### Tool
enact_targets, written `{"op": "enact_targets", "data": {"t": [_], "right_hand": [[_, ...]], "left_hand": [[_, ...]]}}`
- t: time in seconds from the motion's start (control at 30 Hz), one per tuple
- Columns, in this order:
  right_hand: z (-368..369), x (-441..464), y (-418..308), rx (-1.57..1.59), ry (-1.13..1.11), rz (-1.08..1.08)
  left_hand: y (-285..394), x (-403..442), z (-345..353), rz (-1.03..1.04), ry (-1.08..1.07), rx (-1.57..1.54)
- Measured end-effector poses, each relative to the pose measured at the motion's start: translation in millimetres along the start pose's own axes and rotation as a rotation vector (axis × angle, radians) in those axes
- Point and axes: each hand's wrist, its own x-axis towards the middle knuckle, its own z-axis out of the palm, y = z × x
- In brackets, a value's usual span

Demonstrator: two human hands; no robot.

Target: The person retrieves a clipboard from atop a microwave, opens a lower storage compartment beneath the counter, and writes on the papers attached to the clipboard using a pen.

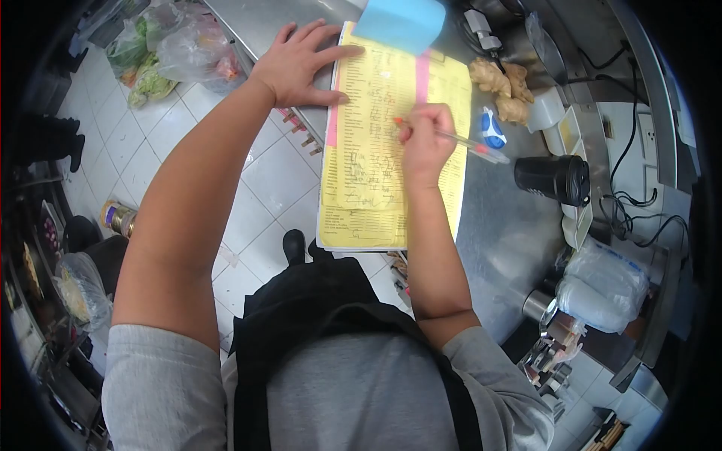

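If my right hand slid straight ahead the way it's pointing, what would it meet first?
Your right hand would likely meet the blue paper first, across the yellow sheet, though how raised it is looks unclear.

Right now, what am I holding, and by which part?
Your right hand holds a pen near its orange writing end; your left hand only rests on the yellow sheets.

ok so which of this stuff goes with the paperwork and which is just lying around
In use:
- yellow sheets, left hand spread at their edge
- pen, in the right hand

Apparently just lying about:
- ginger
- blue-and-white object
- black lidded cup
- bagged vegetables on the floor
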Motion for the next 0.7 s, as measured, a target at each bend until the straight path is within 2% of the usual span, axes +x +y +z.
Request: {"op": "enact_targets", "data": {"t": [0.03, 0.13, 0.23, 0.43, 0.53, 0.7], "right_hand": [[-0.9, -0.1, -3.1, 0.12, 0.051, 0.059], [-7.1, 2.4, -2.1, 0.332, 0.129, 0.058], [-0.2, 4.5, -4.2, 0.362, 0.21, 0.031], [-5.2, 6.1, 2.6, 0.351, 0.119, 0.023], [-9.4, 8.7, -2.9, 0.244, 0.066, 0.128], [7.9, -0.6, -27.2, 0.08, 0.004, -0.009]], "left_hand": [[0.5, 0.0, -0.2, -0.001, -0.003, 0.0], [0.7, 0.3, 0.3, -0.004, -0.024, -0.019], [10.6, -4.1, 1.1, -0.047, -0.011, -0.049], [26.2, -22.2, -0.4, -0.012, 0.015, -0.042], [25.0, -22.8, 2.4, 0.002, 0.047, -0.056], [26.5, -23.1, 3.2, 0.012, 0.102, -0.046]]}}
